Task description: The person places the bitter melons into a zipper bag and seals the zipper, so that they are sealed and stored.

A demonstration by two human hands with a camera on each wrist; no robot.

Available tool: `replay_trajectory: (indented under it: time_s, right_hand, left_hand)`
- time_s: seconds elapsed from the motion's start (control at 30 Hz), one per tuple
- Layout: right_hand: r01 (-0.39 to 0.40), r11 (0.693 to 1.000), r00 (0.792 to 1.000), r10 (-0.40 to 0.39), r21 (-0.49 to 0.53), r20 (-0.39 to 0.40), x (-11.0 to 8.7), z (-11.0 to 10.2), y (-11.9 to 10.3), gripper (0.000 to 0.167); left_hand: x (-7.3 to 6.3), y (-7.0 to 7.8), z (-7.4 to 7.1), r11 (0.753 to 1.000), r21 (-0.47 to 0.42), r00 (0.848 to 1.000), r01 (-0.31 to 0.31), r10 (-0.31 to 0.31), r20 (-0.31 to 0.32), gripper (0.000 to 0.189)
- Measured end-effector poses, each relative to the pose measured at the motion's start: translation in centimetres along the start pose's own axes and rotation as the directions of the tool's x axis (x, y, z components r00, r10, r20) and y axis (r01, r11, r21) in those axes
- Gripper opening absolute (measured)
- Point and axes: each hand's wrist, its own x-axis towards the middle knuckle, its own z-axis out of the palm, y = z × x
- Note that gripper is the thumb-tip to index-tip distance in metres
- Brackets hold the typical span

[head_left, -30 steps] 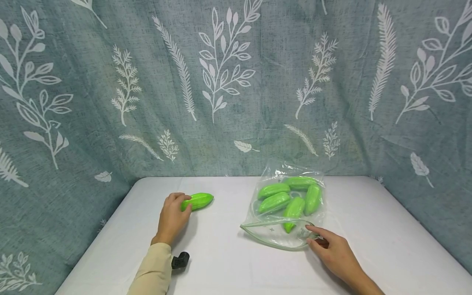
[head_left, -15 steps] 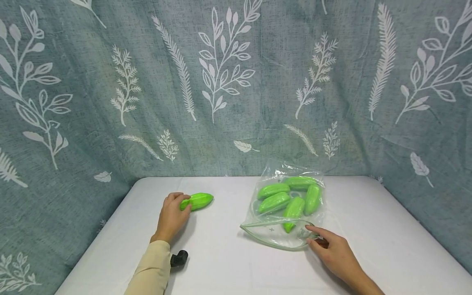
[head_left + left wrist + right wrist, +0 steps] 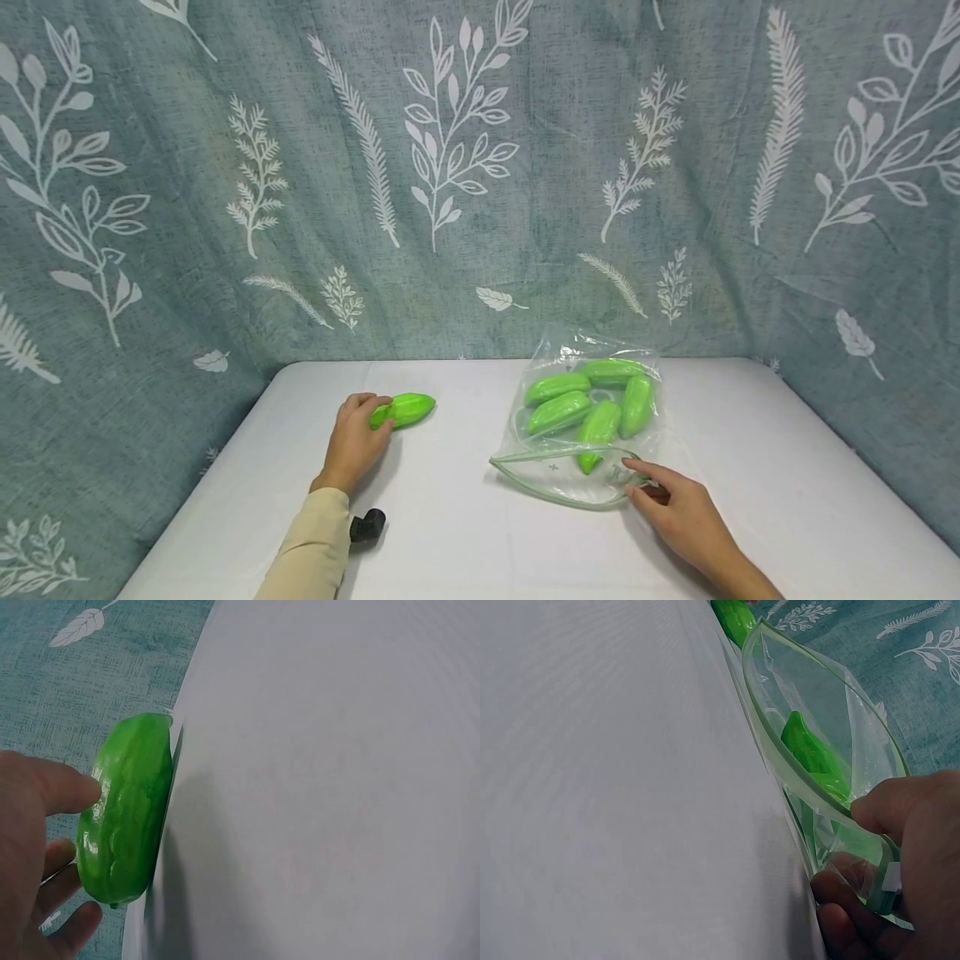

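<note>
My left hand (image 3: 354, 442) has its thumb and fingers about the near end of a bright green, ridged cucumber (image 3: 405, 408) lying on the left of the table. In the left wrist view, the fingers touch one side of this cucumber (image 3: 131, 810); its far face is hidden. On the right lies a clear zip bag (image 3: 540, 494) with a pale green rim, its mouth gaping toward me. Several green cucumbers (image 3: 598, 423) are inside it. The right hand (image 3: 678, 512) pinches the right side of the bag's mouth, as the right wrist view shows from the hand (image 3: 937, 840) side.
A white cloth covers the table (image 3: 457, 542). Behind it hangs a blue-green curtain (image 3: 465, 292) with white leaf prints, which also runs along both sides. A small black device (image 3: 367, 526) sticks out beside the left sleeve (image 3: 311, 542).
Hardly anything differs: both hands keep their places, the cucumber and bag have not moved, and only the left forearm and its black device shift very slightly.
</note>
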Motion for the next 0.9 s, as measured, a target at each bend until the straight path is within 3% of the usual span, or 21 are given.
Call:
replay_trajectory:
  time_s: [0.4, 0.9]
  right_hand:
    - [-0.005, 1.000, 1.000, 0.005, -0.001, 0.005, 0.16, 0.00, 0.02, 0.040]
    - [0.025, 1.000, 1.000, -0.025, -0.004, -0.017, -0.01, 0.09, 0.15, 0.039]
  left_hand:
    - [0.14, 0.06, 0.13, 0.999, 0.041, 1.000, 0.013, -0.014, 0.014, 0.039]
    - [0.55, 0.03, 0.53, 0.987, 0.155, 0.999, -0.049, 0.047, 0.014, 0.048]
